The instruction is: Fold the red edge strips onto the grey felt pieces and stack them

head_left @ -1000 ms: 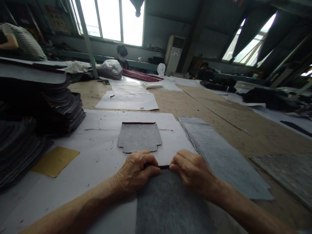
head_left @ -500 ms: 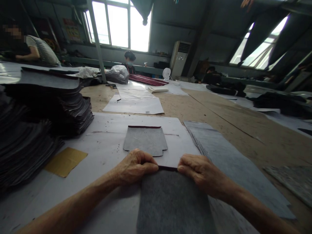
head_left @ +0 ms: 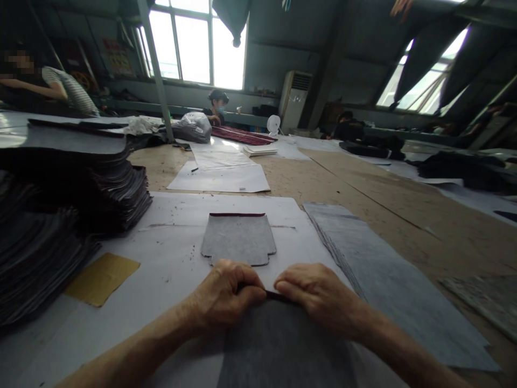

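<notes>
A grey fabric panel (head_left: 283,345) with a dark red far edge lies in front of me and runs out of view at the bottom. My left hand (head_left: 232,293) pinches that edge on the left, thumb and fingers closed. Close by on the right, my right hand (head_left: 319,291) grips the same edge with bent fingers. A short strip of the dark red edge shows between the hands. Just beyond them, a smaller grey piece (head_left: 239,240) with notched lower corners and a dark red top edge lies flat on the white sheet (head_left: 173,318).
Tall stacks of dark fabric pieces (head_left: 121,188) stand at the left, near a tan square (head_left: 103,278). On the right lies a pile of long grey panels (head_left: 399,285). Farther back are a plastic bag (head_left: 191,127), a white fan (head_left: 273,125) and several people at work.
My right hand has slid left along the panel's edge, closer to my left hand. Both hands and the panel edge appear slightly lower in view.
</notes>
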`<state>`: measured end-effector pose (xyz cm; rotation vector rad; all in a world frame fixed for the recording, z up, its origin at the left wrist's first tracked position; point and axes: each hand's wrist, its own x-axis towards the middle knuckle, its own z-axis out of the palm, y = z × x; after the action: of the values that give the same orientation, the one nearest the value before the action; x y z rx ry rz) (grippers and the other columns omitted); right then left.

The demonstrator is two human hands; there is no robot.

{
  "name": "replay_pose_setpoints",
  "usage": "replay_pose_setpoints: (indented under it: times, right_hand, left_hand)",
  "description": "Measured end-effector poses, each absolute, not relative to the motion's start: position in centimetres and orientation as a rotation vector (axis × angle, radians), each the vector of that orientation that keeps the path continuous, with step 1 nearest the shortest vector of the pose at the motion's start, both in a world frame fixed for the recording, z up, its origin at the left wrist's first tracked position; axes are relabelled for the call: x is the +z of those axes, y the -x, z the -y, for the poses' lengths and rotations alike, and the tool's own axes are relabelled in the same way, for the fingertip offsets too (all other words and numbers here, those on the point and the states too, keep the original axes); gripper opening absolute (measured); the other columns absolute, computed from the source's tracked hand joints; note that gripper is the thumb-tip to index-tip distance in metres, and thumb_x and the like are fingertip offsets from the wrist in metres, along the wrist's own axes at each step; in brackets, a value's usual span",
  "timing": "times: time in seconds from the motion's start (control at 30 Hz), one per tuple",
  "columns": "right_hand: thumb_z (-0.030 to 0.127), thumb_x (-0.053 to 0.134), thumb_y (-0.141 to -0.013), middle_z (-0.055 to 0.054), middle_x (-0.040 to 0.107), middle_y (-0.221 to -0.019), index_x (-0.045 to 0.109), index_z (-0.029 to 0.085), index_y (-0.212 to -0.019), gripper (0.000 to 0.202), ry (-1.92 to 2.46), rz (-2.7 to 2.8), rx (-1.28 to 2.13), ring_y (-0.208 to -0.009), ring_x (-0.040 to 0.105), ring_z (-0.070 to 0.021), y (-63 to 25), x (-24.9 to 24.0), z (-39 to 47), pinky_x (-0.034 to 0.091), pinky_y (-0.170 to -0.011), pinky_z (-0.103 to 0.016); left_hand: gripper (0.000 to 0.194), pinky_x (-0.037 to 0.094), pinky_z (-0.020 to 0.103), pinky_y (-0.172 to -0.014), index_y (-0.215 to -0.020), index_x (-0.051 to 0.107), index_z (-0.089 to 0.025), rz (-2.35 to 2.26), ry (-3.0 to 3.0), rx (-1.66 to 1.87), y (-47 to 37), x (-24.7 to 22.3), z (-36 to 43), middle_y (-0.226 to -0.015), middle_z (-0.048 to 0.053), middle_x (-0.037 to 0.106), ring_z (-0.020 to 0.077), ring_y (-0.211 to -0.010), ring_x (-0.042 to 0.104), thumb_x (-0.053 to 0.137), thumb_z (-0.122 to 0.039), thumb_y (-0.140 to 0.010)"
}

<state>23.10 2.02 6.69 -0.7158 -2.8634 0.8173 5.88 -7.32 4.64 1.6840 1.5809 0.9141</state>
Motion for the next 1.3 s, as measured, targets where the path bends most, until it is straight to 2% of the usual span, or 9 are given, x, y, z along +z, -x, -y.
replay_pose_setpoints:
  times: [0.13,0.23,0.3,0.4,0.47,0.6,0.83,1.03,1.3]
  right_hand:
    - [0.025,0.038,-0.086,-0.001,0.054,-0.065,0.050,0.017,-0.063,0.028,0.609,2.817,0.706,-0.061,0.048,-0.0105,-21.9,5.5,-0.9,0.034,-0.060,-0.022]
    - [0.026,0.032,-0.089,-0.002,0.052,-0.066,0.046,0.017,-0.066,0.028,0.568,2.797,0.639,-0.060,0.046,-0.0113,-22.0,4.5,-0.7,0.032,-0.059,-0.024]
    - [0.027,0.031,-0.089,-0.003,0.053,-0.069,0.046,0.017,-0.070,0.026,0.563,2.805,0.673,-0.061,0.046,-0.0118,-22.2,4.3,-0.6,0.032,-0.059,-0.025]
    - [0.030,0.038,-0.086,-0.002,0.054,-0.072,0.048,0.018,-0.075,0.020,0.673,2.768,0.938,-0.067,0.047,-0.0126,-22.5,4.9,-0.9,0.032,-0.064,-0.025]
    - [0.032,0.043,-0.083,0.000,0.052,-0.068,0.048,0.018,-0.069,0.020,0.806,2.682,1.142,-0.066,0.046,-0.0125,-22.8,5.5,-1.5,0.031,-0.063,-0.025]
    - [0.039,0.046,-0.077,0.003,0.040,-0.056,0.045,0.017,-0.061,0.028,1.035,2.494,1.417,-0.052,0.036,-0.0088,-23.9,5.8,-3.5,0.027,-0.051,-0.023]
    - [0.044,0.053,-0.067,0.005,0.039,-0.049,0.051,0.016,-0.066,0.029,1.246,2.106,1.662,-0.039,0.030,-0.0045,-24.4,4.9,-4.4,0.022,-0.040,-0.020]
    - [0.039,0.056,-0.064,0.005,0.043,-0.047,0.053,0.015,-0.064,0.024,1.271,1.943,1.709,-0.037,0.032,-0.0032,-24.1,5.2,-4.7,0.022,-0.038,-0.018]
    - [0.027,0.063,-0.061,0.006,0.044,-0.040,0.052,0.015,-0.058,0.016,1.255,1.870,1.590,-0.038,0.035,-0.0040,-22.3,5.7,-5.9,0.023,-0.038,-0.017]
  left_hand:
    - [0.018,0.031,0.019,-0.052,-0.066,0.067,-0.013,-1.528,-1.637,0.935,-5.9,4.7,7.6,-0.056,-0.003,0.049,0.0079,-0.054,0.042,0.051,-0.019,-0.072]
    - [0.020,0.028,0.019,-0.048,-0.072,0.069,-0.014,-1.511,-1.510,0.915,-5.5,4.8,7.8,-0.052,-0.004,0.046,0.0075,-0.050,0.037,0.050,-0.019,-0.070]
    - [0.020,0.025,0.019,-0.046,-0.069,0.069,-0.013,-1.552,-1.443,0.911,-5.3,4.9,7.8,-0.048,-0.004,0.043,0.0072,-0.047,0.034,0.050,-0.019,-0.068]
    - [0.017,0.023,0.020,-0.044,-0.064,0.068,-0.012,-1.577,-1.323,0.958,-4.7,4.7,7.6,-0.045,-0.004,0.040,0.0070,-0.046,0.031,0.054,-0.021,-0.064]
    - [0.017,0.023,0.020,-0.045,-0.062,0.068,-0.012,-1.576,-1.228,1.022,-3.8,4.6,7.4,-0.046,-0.004,0.041,0.0070,-0.046,0.031,0.056,-0.024,-0.062]
    - [0.022,0.025,0.020,-0.046,-0.063,0.065,-0.012,-1.593,-1.071,1.091,-1.6,4.3,6.8,-0.047,-0.003,0.046,0.0072,-0.045,0.035,0.059,-0.032,-0.059]
    - [0.023,0.022,0.019,-0.041,-0.060,0.063,-0.012,-1.590,-0.942,1.120,-0.4,3.8,6.3,-0.045,-0.004,0.046,0.0056,-0.040,0.035,0.064,-0.036,-0.057]
    - [0.028,0.020,0.019,-0.040,-0.064,0.064,-0.012,-1.587,-0.884,1.162,0.4,3.9,6.1,-0.048,-0.003,0.048,0.0046,-0.039,0.034,0.069,-0.037,-0.054]
    - [0.027,0.018,0.018,-0.041,-0.060,0.062,-0.011,-1.610,-0.847,1.259,1.1,4.1,6.1,-0.045,-0.005,0.043,0.0034,-0.040,0.032,0.072,-0.035,-0.053]
